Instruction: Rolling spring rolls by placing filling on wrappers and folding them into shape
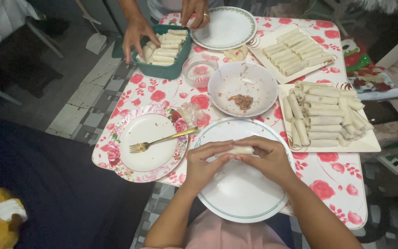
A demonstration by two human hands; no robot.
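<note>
**Both hands closed around a pale roll above a white plate**

Clearly, the spring roll (236, 150) was a slim, pale, smooth-wrapped cylinder, only its middle showing between the fingers. The left hand (204, 161) and the right hand (267, 156) were both curled shut on it, fingertips pressing from above and thumbs tucked under, so its ends were hidden. It was held just above the far half of a white plate (240, 193) with a thin green ring, at the near edge of the table (342, 184).

That plate overhung the table's near edge a little. To its left sat a floral plate (130, 161) with a gold fork (162, 139) laid across it, nearly touching. Beyond the hands stood a white bowl (242, 80) holding a small bit of brown filling (242, 100). To the right, a square tray (369, 144) of finished rolls lay close by. The bare part of the white plate under the hands was the only open room near them.

The roll's long axis ran left to right, nearly level, parallel to the table's near edge.

At the far side, another person's hands (137, 32) touched a green container (166, 69) of rolls.
</note>
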